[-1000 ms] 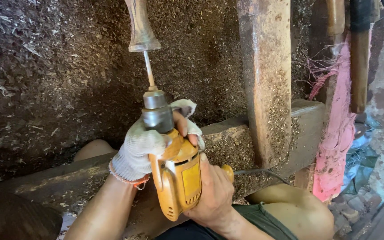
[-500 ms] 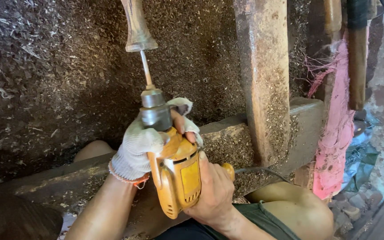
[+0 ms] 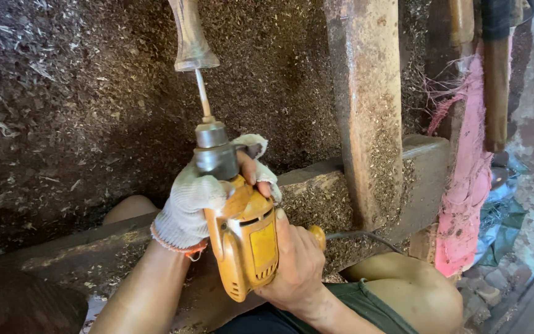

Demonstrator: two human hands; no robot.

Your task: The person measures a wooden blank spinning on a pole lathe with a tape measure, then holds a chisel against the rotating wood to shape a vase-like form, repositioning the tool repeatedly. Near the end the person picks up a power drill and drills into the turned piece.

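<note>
Head view. Yellow drill (image 3: 245, 238) at centre, bit (image 3: 203, 96) aimed toward 12 o'clock into the wooden piece (image 3: 190, 34). Gloved left hand (image 3: 190, 207) clenched round the chuck; bare right hand (image 3: 295, 263) grasping the handle. Against a second ago: more bit showing, the drill a touch lower. Judged: backing out. Sawdust-strewn beam (image 3: 316, 185) behind.

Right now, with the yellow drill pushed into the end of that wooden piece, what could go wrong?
1. The torn white knit glove on the left hand wraps the grey metal chuck; loose fabric could catch if it spins.
2. The thin drill bit enters the narrow brown wooden handle at a tilt; it might bend or split the wood.
3. The bare right hand alone grips the yellow electric drill, above bare knees.
</note>
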